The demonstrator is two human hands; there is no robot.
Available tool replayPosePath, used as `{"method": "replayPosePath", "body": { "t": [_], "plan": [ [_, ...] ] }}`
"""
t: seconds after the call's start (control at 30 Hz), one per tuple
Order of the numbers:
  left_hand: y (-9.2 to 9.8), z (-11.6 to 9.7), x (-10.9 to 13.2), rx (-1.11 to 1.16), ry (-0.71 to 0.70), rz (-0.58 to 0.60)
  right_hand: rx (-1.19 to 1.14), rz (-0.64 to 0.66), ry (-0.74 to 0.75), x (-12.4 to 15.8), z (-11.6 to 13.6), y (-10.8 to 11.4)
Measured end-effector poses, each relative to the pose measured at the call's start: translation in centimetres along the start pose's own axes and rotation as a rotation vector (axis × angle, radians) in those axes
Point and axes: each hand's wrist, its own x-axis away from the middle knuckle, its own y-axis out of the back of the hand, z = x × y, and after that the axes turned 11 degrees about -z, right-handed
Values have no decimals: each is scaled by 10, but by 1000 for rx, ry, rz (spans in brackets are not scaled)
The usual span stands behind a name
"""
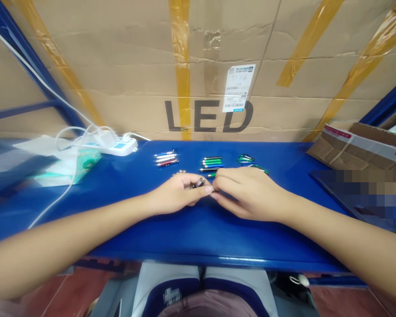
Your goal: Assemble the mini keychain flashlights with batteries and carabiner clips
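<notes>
Over the middle of the blue table, my left hand (pixel 176 193) is closed around a small dark metal tube (pixel 198 183), thumb pressed along it. My right hand (pixel 247 193) touches the left one, its fingers pinched together at the left thumb tip; whatever lies between them is too small to make out. Just beyond are slim metal tubes in green, blue and black (pixel 212 162). Farther left lies a group of blue, silver and red tubes (pixel 166 159). Green clip-like pieces (pixel 245 158) rest behind my right hand. Small round pieces (pixel 181 171) show past my left knuckles.
A white power strip (pixel 119 146) with plugs and cables stands at the back left, near a green-and-white packet (pixel 69 166). An open cardboard box (pixel 346 143) is at the right. A large carton marked LED (pixel 135 79) walls off the back of the blue table (pixel 198 240).
</notes>
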Motion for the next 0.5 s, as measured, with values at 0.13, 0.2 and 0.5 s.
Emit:
{"method": "replayPosePath", "body": {
  "t": [0.13,0.2,0.5],
  "plan": [
    [-2,-3,1,107,52,51,-18,-6,5,0,0,0],
    [-2,-5,1,158,80,72,-29,-12,13,1,-1,0],
    [-2,-2,1,198,110,114,-103,-20,-12,2,1,-5]
  ]
}}
